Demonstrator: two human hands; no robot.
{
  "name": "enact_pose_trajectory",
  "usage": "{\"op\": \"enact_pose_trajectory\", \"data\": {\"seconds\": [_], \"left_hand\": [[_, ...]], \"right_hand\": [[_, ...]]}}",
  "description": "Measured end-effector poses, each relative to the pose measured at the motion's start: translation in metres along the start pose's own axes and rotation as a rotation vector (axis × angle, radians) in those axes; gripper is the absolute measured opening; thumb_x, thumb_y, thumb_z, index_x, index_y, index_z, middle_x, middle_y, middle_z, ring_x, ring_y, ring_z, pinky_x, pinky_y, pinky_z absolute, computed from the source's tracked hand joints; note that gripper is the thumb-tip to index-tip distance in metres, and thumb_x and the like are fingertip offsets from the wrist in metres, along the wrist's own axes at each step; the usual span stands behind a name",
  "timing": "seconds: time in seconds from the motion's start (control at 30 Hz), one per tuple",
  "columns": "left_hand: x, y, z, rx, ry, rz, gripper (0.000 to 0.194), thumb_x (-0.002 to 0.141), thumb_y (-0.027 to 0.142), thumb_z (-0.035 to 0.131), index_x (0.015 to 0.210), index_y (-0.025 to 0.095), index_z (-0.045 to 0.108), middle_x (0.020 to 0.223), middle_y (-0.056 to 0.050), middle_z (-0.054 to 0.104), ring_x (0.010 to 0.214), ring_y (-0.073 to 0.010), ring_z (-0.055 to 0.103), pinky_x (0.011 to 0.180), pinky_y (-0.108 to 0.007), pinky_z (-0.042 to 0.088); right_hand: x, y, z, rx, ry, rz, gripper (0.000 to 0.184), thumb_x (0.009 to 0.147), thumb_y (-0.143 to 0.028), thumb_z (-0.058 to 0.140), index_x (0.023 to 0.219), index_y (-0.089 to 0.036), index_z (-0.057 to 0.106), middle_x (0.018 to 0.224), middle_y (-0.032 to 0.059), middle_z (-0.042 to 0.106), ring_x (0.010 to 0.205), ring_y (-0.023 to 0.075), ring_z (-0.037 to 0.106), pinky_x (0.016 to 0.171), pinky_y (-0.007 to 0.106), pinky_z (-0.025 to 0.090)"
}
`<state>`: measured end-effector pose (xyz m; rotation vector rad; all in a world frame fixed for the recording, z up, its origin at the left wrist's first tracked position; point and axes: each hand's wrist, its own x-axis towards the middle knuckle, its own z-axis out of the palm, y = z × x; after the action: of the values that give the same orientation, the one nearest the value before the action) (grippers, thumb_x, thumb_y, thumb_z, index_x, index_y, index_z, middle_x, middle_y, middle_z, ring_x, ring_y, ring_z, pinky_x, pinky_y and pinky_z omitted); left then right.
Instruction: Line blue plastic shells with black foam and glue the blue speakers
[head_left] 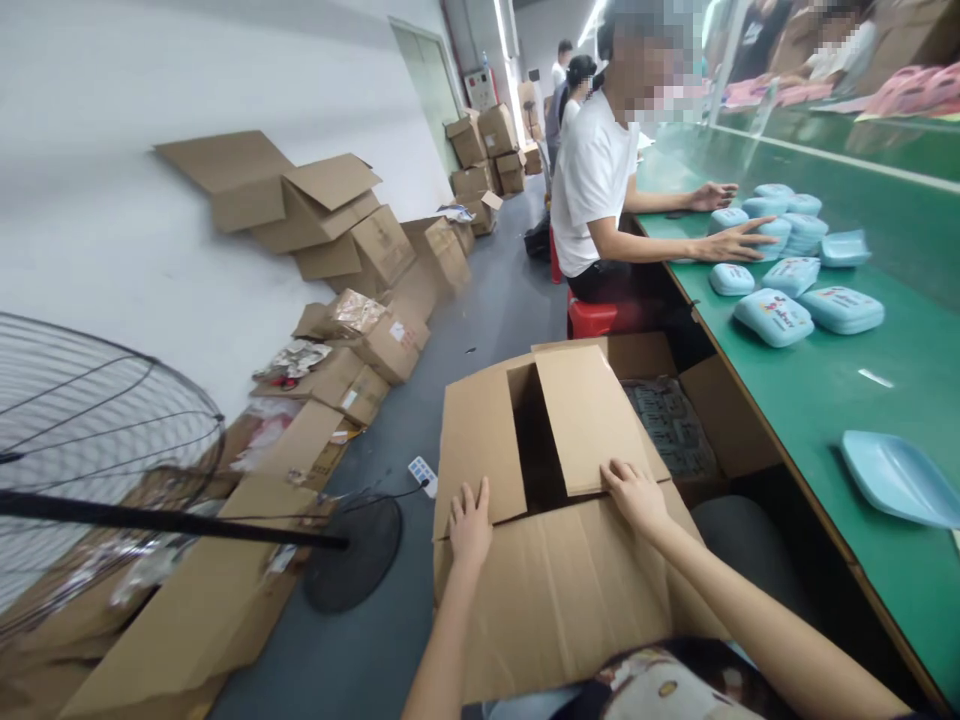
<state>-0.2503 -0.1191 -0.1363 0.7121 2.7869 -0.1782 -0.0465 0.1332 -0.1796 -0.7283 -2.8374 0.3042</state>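
Far left, a wire fan guard leans in over a round black fan base, and flattened cardboard heaps up along the white wall. That leaves only a narrow lane of grey floor, with a small white remote lying on it. Centre now: a corrugated carton sits right under the hands, flaps raised around a dark slot. The left hand is open, fingers spread on a flap edge; the right hand rests open on the inner flap, unclenched, grasping nothing. Just beyond, a second open carton tucks against the edge of a smooth green table. There, a seated co-worker's hand reaches among rounded pale blue plastic cases, and a shallow blue tray tilts at far right.
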Motion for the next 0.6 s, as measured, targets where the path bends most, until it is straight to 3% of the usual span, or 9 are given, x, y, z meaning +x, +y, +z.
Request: {"op": "enact_pose_trajectory", "data": {"seconds": [0.07,0.17,0.3,0.4,0.5,0.6], "left_hand": [[-0.003,-0.005,0.004,-0.049,-0.021,0.028,0.075,0.095,0.031,0.055,0.163,0.023,0.024,0.17,-0.018,0.015,0.156,-0.0392,0.016,0.121,-0.058,0.022],[-0.007,-0.005,0.011,-0.13,-0.069,0.092,0.084,0.089,0.052,0.063,0.161,0.028,0.028,0.17,-0.015,0.011,0.157,-0.0385,0.008,0.121,-0.063,0.014],[-0.007,0.007,0.02,-0.207,-0.047,0.107,0.072,0.092,0.052,0.06,0.157,0.032,0.038,0.17,-0.011,0.015,0.158,-0.0362,0.008,0.122,-0.064,0.005],[-0.009,0.009,0.023,-0.253,0.029,0.032,0.068,0.097,0.047,0.052,0.16,0.026,0.034,0.17,-0.011,0.016,0.159,-0.032,0.007,0.125,-0.057,0.005],[-0.022,-0.009,0.027,-0.3,0.115,-0.124,0.071,0.101,0.046,0.042,0.163,0.016,0.023,0.171,-0.018,0.009,0.158,-0.0336,0.001,0.125,-0.056,0.01],[-0.051,-0.043,0.035,-0.345,0.176,-0.306,0.071,0.104,0.046,0.033,0.163,0.01,0.017,0.17,-0.023,0.006,0.158,-0.0353,0.0,0.124,-0.057,0.015]], "right_hand": [[-0.002,0.01,0.006,0.019,0.012,-0.029,0.045,0.093,-0.015,0.05,0.134,-0.023,0.066,0.148,0.014,0.056,0.136,0.0321,0.053,0.111,0.049,0.045],[-0.009,0.023,0.016,0.068,0.02,-0.046,0.044,0.096,-0.026,0.051,0.138,-0.023,0.063,0.152,0.0129,0.052,0.141,0.0328,0.048,0.112,0.051,0.045],[-0.015,0.031,0.025,0.147,0.045,-0.03,0.048,0.098,-0.035,0.048,0.141,-0.018,0.059,0.152,0.0156,0.051,0.142,0.0327,0.046,0.114,0.051,0.043],[-0.012,0.035,0.023,0.199,0.071,0.011,0.061,0.093,-0.041,0.056,0.147,-0.013,0.051,0.155,0.0218,0.044,0.146,0.0387,0.039,0.115,0.059,0.039],[-0.005,0.043,0.015,0.247,0.092,0.044,0.07,0.086,-0.041,0.063,0.15,-0.014,0.048,0.16,0.0227,0.036,0.148,0.0433,0.033,0.116,0.067,0.031],[0.0,0.051,0.004,0.307,0.095,0.055,0.063,0.086,-0.033,0.059,0.147,-0.019,0.052,0.157,0.0149,0.045,0.146,0.035,0.041,0.12,0.056,0.033]]}}
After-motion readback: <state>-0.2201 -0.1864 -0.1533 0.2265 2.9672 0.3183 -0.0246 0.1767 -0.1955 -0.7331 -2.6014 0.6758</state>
